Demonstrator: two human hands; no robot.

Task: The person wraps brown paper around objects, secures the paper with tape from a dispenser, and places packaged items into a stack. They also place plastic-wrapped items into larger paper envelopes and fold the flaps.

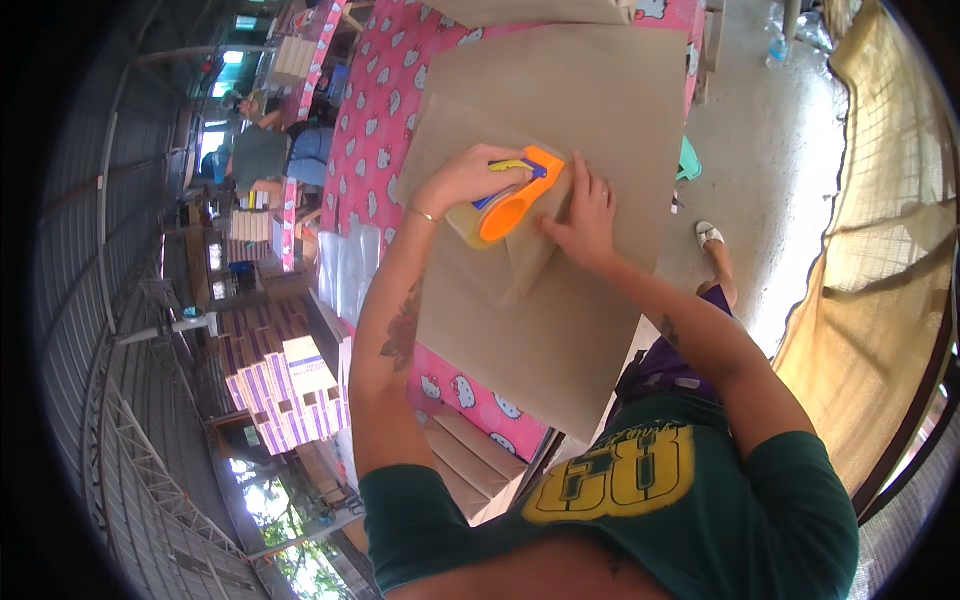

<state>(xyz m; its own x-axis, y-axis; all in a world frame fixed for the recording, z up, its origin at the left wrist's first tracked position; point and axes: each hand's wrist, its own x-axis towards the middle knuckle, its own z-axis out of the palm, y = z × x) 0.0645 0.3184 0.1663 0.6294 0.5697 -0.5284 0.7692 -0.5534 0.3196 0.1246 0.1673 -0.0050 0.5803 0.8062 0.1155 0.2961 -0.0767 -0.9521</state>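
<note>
My left hand point(470, 180) is closed around an orange tape dispenser point(509, 214) with blue and yellow parts. A roll of tape sits at its lower left. The dispenser is at the middle of a large brown cardboard sheet point(600, 90). A smaller, thinner brown or see-through piece seems to lie on the sheet beneath it; its edges are hard to make out. Just right of the dispenser, my right hand point(588, 222) lies on the cardboard with thumb and fingers apart, holding nothing.
Under the cardboard is a table with a pink patterned cover point(365, 140). Folded brown cardboard point(465, 455) stands near its front edge. Stacked boxes point(290, 385) and a person point(262, 155) are at left. A tan curtain point(850, 260) hangs at right.
</note>
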